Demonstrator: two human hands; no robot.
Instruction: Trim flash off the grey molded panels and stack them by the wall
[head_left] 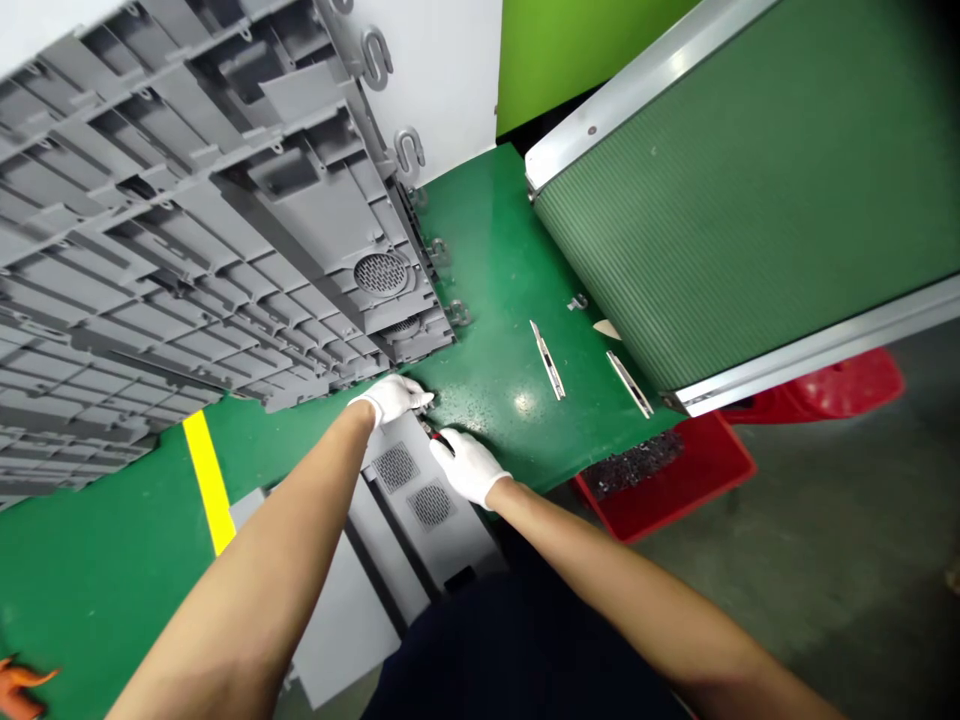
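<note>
Hands [431, 430] on grey panel [409, 480]

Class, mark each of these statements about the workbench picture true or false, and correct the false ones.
1. Both hands wear white gloves. True: left hand, right hand.
2. The hands are at the edge of a grey plastic panel. True.
3. The bench top is blue. False: it is green.
4. The red bin sits on the conveyor belt. False: it is below the belt's end.
5. Two thin metal strips lie on the bench. True.
</note>
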